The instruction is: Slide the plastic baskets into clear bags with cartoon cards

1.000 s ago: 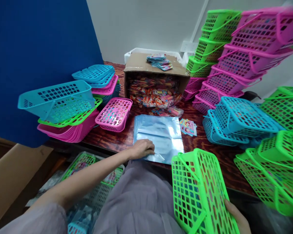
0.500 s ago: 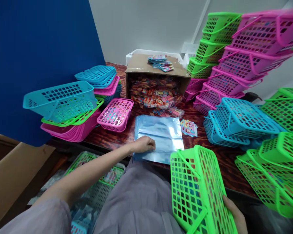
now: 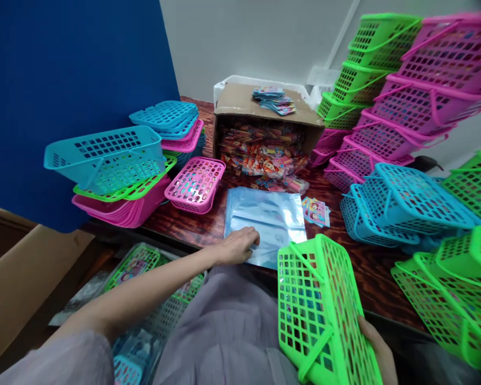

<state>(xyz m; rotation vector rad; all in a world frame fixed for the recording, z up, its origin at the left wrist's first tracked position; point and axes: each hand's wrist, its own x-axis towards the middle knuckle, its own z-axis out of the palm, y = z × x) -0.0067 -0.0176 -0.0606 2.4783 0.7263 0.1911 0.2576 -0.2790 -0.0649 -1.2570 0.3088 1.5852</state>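
**Green basket [image 3: 331, 310] held beside film stack [image 3: 266, 214]**

At the table's [image 3: 184, 227] front edge, the right hand [image 3: 377, 345] grips the basket's side; the left hand [image 3: 238, 247] lies on the stack, fingers curled, pinch unclear; the step seems to be parting film, calling for a lifted edge; bare wood opens leftward; cards [image 3: 317, 212] crowd the right.

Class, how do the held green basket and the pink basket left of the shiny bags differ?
The green basket is in the right grip; the pink basket rests on the table. The green basket is tilted sideways; the pink basket lies lid up. Both have holed lids.
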